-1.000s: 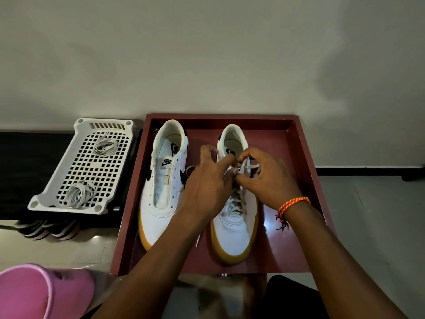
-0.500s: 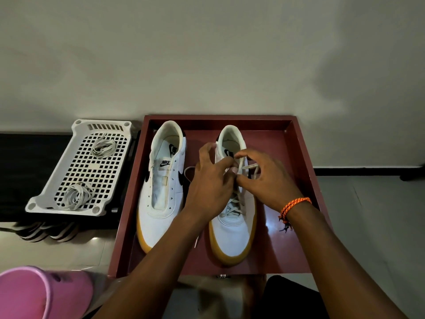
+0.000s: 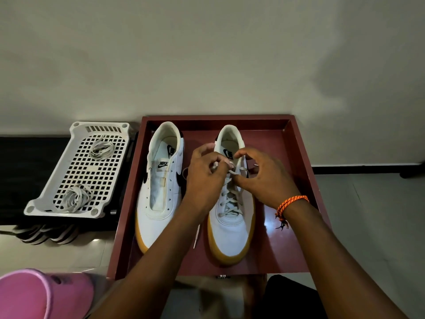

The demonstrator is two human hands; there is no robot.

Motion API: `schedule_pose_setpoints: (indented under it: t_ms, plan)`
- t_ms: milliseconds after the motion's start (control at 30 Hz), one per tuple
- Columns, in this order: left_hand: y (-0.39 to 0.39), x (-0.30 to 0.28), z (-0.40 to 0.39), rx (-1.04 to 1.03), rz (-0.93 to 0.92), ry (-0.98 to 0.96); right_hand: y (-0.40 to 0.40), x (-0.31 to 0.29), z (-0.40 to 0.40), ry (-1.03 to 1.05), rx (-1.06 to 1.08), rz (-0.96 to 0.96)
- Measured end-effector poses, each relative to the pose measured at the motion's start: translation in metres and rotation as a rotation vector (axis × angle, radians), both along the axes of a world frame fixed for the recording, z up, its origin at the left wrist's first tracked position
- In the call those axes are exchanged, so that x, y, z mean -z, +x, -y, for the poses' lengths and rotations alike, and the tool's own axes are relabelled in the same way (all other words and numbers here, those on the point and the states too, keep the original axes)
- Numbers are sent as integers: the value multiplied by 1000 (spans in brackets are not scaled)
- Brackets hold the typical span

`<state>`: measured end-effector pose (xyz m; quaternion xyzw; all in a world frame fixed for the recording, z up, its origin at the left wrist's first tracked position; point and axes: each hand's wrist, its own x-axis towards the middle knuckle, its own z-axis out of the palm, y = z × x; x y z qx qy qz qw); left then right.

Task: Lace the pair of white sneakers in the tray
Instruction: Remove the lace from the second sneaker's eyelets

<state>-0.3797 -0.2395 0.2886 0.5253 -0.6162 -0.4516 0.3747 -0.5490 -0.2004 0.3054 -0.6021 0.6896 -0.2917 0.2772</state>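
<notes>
Inside the dark red tray [image 3: 301, 143], two white sneakers lie side by side, long axes running toward the wall, heels at the far end and gum-soled toes toward the person. On the left, the unlaced sneaker [image 3: 161, 189] shows empty eyelets. Beside it, the laced sneaker [image 3: 231, 222] carries a white lace [image 3: 228, 199] crossed up most of its eyelets. The left hand [image 3: 204, 178] has fingers curled, pinching the lace near the top eyelets. Opposite it, the right hand [image 3: 266, 178] is bent at thumb and forefinger, pinching the lace's other end. Left of the tray, a white perforated basket [image 3: 46, 203] holds two lace bundles [image 3: 76, 199].
</notes>
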Motion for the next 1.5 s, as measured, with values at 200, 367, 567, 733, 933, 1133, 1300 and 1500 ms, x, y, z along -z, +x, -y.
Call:
schedule_pose_setpoints:
  t_ms: [200,367,567,733,933,1133,1300,1500]
  plan:
    - [-3,-1,-7,-29,69,-191,0,1,-2,-30,-19,-20]
    - [-5,2,-9,86,327,-269,0,1,-3,-45,-21,-44]
    - [-6,4,-3,32,194,-207,-2,1,-2,-30,-14,-39]
    - [2,4,5,-132,2,-187,-1,2,-1,-23,2,-12]
    - [-3,4,-6,78,307,-293,0,2,-1,-30,-16,-32]
    - [-7,11,-2,71,323,-233,1,0,-2,-22,-24,-31]
    - [-6,10,2,11,54,-88,0,-2,-2,-26,-24,4]
    - [1,7,1,45,108,-295,1,-1,-2,-21,-14,4]
